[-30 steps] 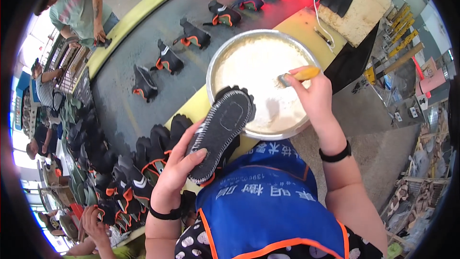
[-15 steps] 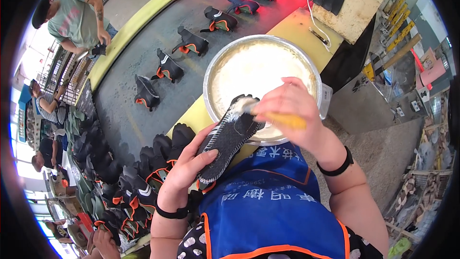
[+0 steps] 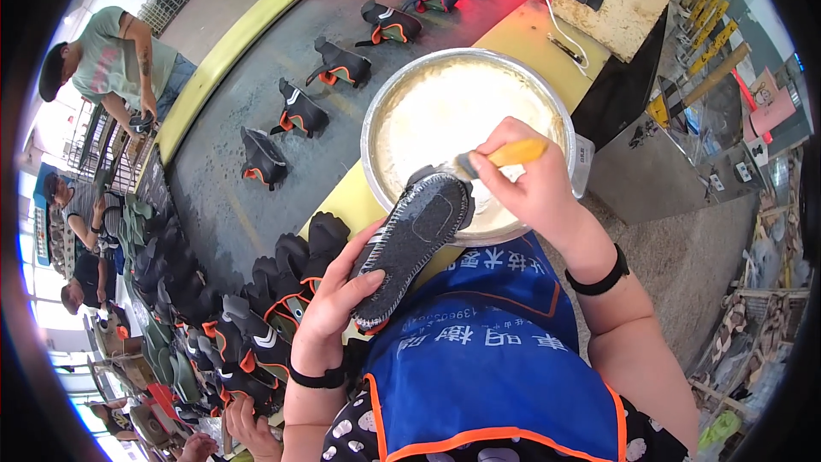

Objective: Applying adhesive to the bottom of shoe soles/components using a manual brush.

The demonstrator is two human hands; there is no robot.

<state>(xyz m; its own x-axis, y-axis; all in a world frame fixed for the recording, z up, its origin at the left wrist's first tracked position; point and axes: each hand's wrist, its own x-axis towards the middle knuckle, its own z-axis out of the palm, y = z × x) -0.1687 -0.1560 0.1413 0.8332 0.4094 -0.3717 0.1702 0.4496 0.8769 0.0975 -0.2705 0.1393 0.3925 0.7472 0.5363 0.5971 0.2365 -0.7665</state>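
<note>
Heaped shoe uppers point(image 3: 244, 325) are crowding the left hand point(image 3: 338, 295) from its left. Sole-up shoe point(image 3: 410, 227) is blocking the near-left rim of the metal basin point(image 3: 368, 150), right hand point(image 3: 534, 184) its near-right; bare conveyor belt point(image 3: 335, 150) is leaving a lane between shoe row point(image 3: 301, 111) and yellow ledge point(image 3: 547, 43).

We've got a dark shoe upper point(image 3: 415, 235) bottom-up in our left hand point(image 3: 335, 304), our right hand point(image 3: 537, 188) pinching a yellow-handled brush point(image 3: 515, 152) near its far end, bowl point(image 3: 369, 133) of whitish goo point(image 3: 457, 103) underneath.
</note>
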